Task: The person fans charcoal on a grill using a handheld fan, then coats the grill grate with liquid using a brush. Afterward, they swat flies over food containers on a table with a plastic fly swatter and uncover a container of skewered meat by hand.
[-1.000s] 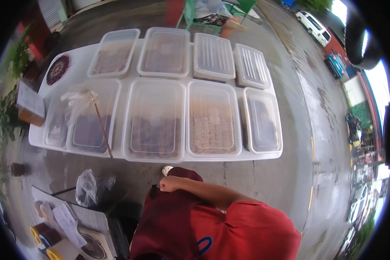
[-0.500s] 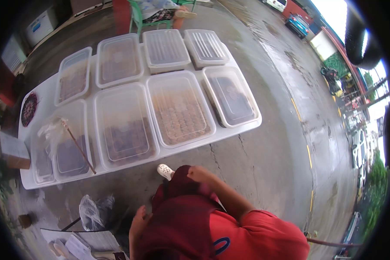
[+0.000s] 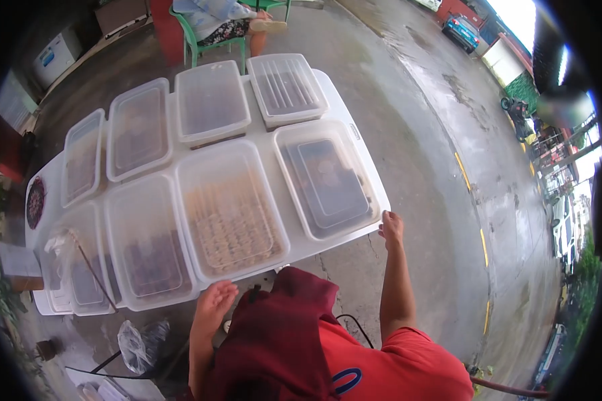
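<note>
My right hand (image 3: pixel 392 226) is at the right front corner of the white table (image 3: pixel 344 100), beside a lidded plastic container with dark contents (image 3: pixel 328 177). Its fingers bend at the table edge; whether they grip it is not clear. My left hand (image 3: pixel 216 302) is raised with nothing in it, its fingers apart, just in front of a container (image 3: pixel 234 220) with rows of light brown pieces. Left of that one stands another lidded container (image 3: pixel 150 240) with darker contents.
More lidded containers (image 3: pixel 140 130) form a back row. A stick (image 3: pixel 97 277) and clear plastic (image 3: pixel 61 244) lie at the left. A plastic bag (image 3: pixel 137 347) is below the table. Behind it, a person (image 3: pixel 224 23) sits on a green chair (image 3: pixel 190 40).
My right hand has moved from near my body out to the table's corner. My left hand has come up and forward toward the table edge. The view has shifted rightward and closer to the table.
</note>
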The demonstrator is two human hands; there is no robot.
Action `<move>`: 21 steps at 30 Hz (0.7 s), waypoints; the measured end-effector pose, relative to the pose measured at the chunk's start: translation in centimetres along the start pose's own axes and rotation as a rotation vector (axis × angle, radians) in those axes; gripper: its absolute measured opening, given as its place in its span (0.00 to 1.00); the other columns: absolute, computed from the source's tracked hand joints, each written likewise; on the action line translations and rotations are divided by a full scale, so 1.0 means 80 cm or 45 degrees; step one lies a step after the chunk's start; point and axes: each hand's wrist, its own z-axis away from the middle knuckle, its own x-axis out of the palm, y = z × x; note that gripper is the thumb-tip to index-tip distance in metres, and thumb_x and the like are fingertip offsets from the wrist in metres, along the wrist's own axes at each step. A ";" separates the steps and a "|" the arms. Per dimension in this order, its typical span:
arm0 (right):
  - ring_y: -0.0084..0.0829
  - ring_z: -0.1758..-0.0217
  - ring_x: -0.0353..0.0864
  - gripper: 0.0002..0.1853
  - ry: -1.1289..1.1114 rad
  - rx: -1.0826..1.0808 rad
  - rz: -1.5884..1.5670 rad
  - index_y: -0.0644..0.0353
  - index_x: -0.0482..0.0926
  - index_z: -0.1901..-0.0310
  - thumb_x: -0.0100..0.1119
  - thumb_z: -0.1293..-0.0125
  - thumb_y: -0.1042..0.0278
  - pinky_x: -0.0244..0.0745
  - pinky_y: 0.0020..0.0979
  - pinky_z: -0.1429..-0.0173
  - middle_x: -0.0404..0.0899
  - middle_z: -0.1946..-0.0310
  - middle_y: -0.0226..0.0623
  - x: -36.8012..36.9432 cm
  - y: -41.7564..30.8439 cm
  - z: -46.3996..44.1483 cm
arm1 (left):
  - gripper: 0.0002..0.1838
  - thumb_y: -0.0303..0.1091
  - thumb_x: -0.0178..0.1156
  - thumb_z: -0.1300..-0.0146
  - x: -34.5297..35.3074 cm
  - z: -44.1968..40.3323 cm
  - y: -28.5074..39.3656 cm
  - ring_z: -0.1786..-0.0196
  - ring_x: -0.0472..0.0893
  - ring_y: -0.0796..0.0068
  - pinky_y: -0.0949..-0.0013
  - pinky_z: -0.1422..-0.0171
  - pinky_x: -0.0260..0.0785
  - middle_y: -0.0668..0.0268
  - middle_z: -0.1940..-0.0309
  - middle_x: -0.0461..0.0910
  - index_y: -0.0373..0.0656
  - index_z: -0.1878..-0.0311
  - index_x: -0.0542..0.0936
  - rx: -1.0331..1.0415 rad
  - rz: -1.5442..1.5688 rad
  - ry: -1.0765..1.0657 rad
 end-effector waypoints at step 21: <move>0.43 0.72 0.77 0.16 -1.310 -0.689 -0.216 0.68 0.71 0.60 0.61 0.38 0.63 0.75 0.39 0.67 0.74 0.75 0.39 -0.040 -0.234 0.150 | 0.15 0.40 0.52 0.32 0.108 -0.233 0.049 0.62 0.78 0.72 0.66 0.57 0.73 0.66 0.65 0.77 0.41 0.48 0.72 -0.248 0.234 0.328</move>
